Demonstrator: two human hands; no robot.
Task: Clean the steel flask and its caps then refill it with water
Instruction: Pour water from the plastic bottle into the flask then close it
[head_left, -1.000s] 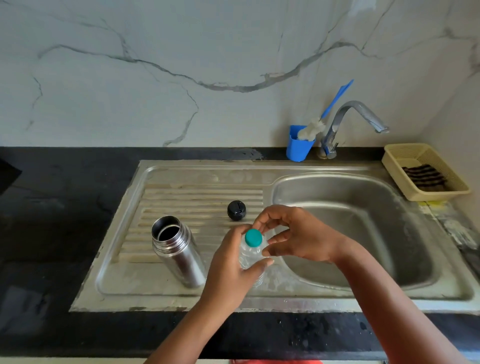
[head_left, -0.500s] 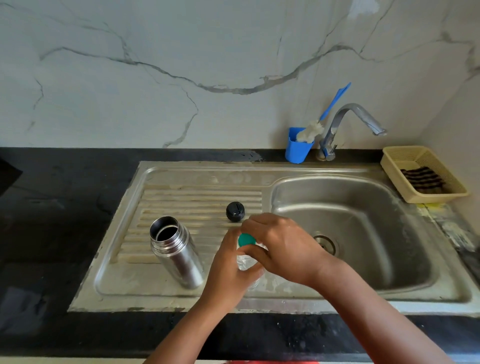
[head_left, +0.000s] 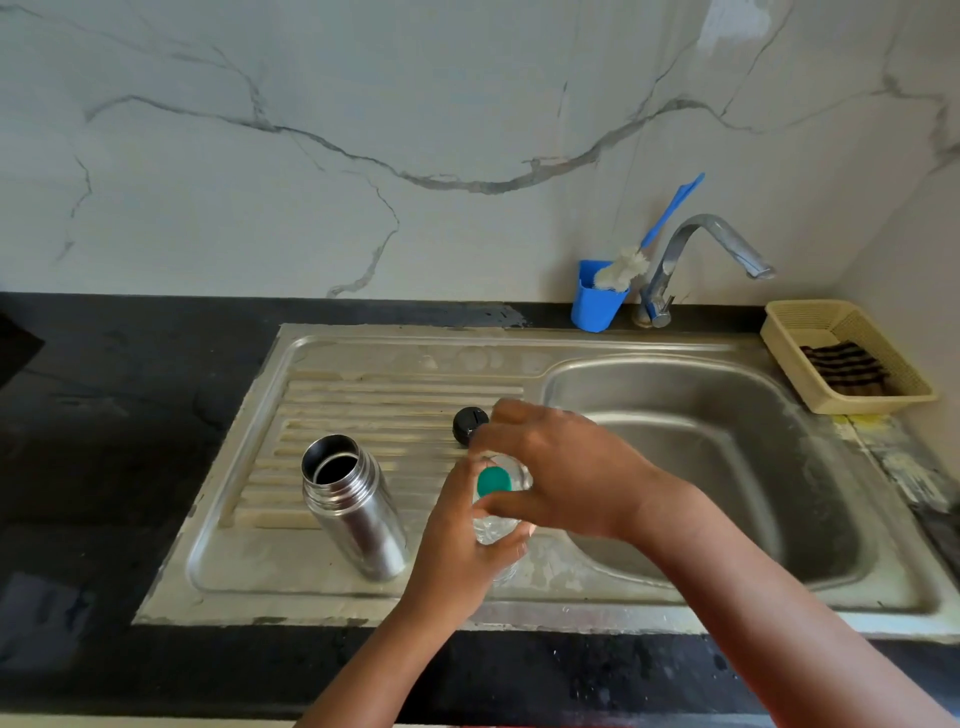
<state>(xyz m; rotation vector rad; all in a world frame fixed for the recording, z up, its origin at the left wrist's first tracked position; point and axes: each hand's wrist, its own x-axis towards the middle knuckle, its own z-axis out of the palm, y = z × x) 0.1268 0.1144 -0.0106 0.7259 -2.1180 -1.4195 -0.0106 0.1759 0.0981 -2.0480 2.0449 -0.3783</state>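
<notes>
A black counter holds a steel sink (head_left: 363, 597) under a white marble-look wall. On the ribbed draining board at the left, the steel flask (head_left: 353, 509) stands upright and uncapped, its dark mouth open. Just beyond it, farther back, lies a small black cap (head_left: 469, 425).

Right of the flask, the left hand (head_left: 457, 551) is wrapped around a small clear plastic bottle (head_left: 496, 525). The right hand (head_left: 561, 467) arches over the top, its fingers and thumb pinching the green cap (head_left: 492, 480). A second ago that hand only hovered beside the cap; now it has closed over it and turned, so the bottle seems to be getting unscrewed, probably to pour water or cleaner into the flask.

At the far right sit a blue cup (head_left: 595, 306) with a bottle brush (head_left: 623, 267), the tap (head_left: 696, 249) and a cream basket (head_left: 852, 358) holding a dark cloth.

No brand, label or writing can be read anywhere.
</notes>
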